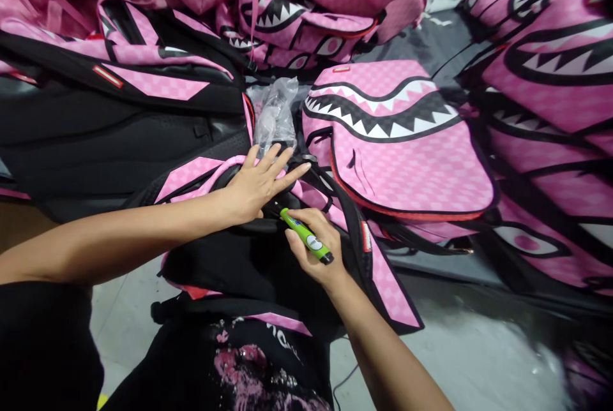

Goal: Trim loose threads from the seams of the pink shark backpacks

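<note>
A pink and black backpack point(225, 254) lies in front of me with its black side up, overhanging the table edge towards my lap. My left hand point(253, 184) rests on its upper part, palm down and fingers spread, with the fingertips close to a clear plastic bag point(276, 117). In my right hand point(328, 232) is a green marker pen point(304, 232), gripped between thumb and fingers. Its dark tip points up and left at the black fabric just below my left hand; whether it touches cannot be made out.
Right of my hands lies a pink backpack point(412, 162) with a shark-mouth print. Another backpack point(96, 124) lies black side up at the left. More pink bags point(311, 2) are heaped at the back, and a stack point(550, 162) stands at the right.
</note>
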A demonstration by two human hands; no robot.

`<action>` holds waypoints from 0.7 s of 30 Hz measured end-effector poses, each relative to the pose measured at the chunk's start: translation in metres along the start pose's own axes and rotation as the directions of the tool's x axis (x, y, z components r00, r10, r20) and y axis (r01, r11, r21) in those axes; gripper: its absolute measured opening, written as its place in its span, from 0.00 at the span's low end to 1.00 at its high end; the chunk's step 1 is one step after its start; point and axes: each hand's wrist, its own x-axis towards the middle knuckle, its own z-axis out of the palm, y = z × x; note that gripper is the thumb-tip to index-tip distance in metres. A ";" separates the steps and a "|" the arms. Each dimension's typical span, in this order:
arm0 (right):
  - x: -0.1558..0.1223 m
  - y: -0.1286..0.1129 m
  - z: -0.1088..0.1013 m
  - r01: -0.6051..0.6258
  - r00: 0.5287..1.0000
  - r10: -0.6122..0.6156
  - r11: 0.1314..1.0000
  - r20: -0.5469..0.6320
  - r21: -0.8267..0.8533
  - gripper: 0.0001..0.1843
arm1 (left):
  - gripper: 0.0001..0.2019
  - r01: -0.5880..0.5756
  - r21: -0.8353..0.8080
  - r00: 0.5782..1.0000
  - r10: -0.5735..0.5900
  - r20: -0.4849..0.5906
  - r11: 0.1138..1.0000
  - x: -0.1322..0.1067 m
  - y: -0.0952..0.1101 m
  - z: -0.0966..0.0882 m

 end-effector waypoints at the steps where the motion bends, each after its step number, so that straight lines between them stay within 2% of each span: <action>1: 0.000 0.000 0.001 0.005 1.000 -0.005 1.000 -0.006 -0.008 0.14 | 0.66 0.001 0.004 1.000 -0.001 0.006 1.000 0.001 0.000 0.001; 6: 0.000 0.002 0.006 0.043 0.999 -0.043 0.999 0.002 -0.033 0.13 | 0.53 0.018 0.017 0.999 -0.017 -0.051 1.000 0.002 0.003 0.005; 12: -0.004 0.003 0.002 0.092 0.996 -0.090 0.993 0.029 -0.077 0.15 | 0.44 0.024 0.038 0.997 -0.021 -0.077 0.999 0.000 0.006 0.004; 14: -0.006 0.005 0.000 0.136 0.991 -0.136 0.979 0.011 -0.150 0.18 | 0.43 0.020 0.028 0.996 -0.018 -0.083 0.999 0.000 0.005 0.003; 17: 0.000 0.008 -0.004 0.131 0.975 -0.190 0.909 -0.113 -0.395 0.19 | 0.48 0.032 -0.002 0.997 -0.032 -0.066 0.999 -0.001 0.004 -0.001; 19: 0.014 0.008 -0.003 0.053 0.988 -0.122 0.852 -0.099 -0.521 0.19 | 0.54 0.108 -0.028 0.993 -0.109 -0.041 0.994 -0.001 0.004 -0.004; 21: 0.033 0.005 0.003 -0.039 0.998 0.065 0.804 0.023 -0.594 0.26 | 0.57 0.201 -0.047 0.979 -0.202 -0.002 0.978 0.000 0.004 -0.006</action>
